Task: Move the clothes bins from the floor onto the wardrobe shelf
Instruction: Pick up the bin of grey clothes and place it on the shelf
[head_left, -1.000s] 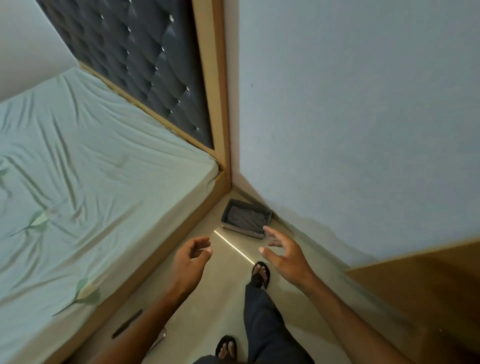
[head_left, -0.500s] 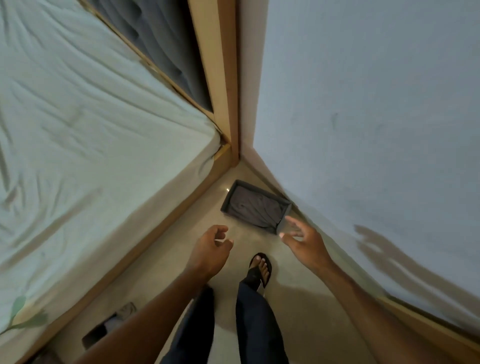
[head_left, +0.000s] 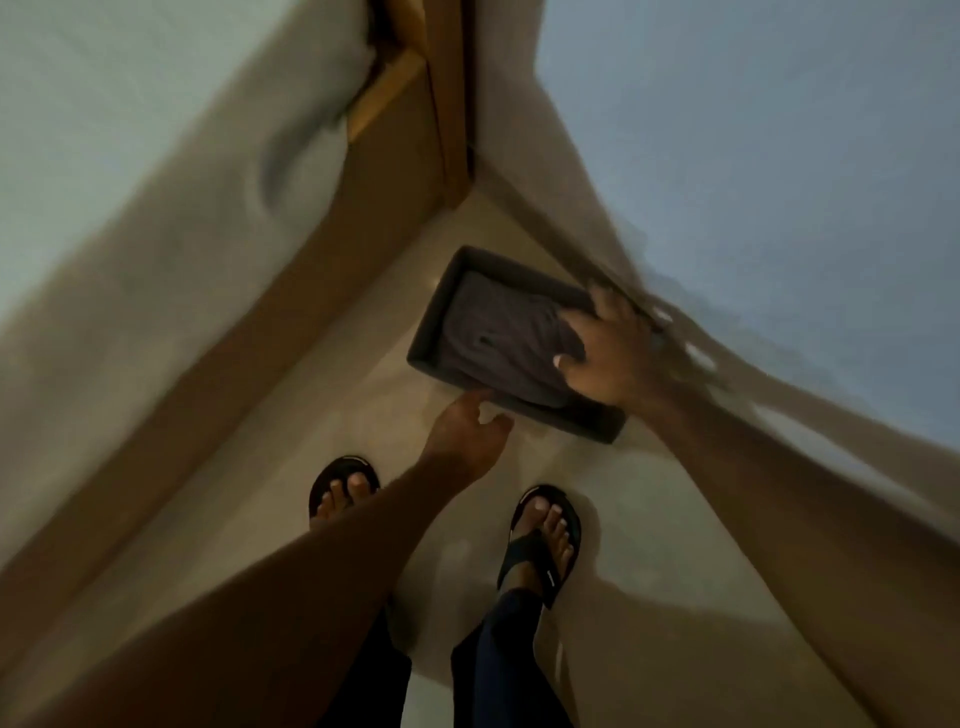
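Down on the floor, in the corner between bed and wall, the bin of clothes lies with its long axis along the wall. The right hand, fingers spread and gripping nothing, covers its wall-side end. The left hand, loosely open, is at the near long rim, but blur hides whether it touches. The lift probably needs a hand on each long side.

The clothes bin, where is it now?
In the head view the clothes bin sits on the floor, centre-right, in the corner between bed frame and wall; the right hand is over it, the left hand at its near edge.
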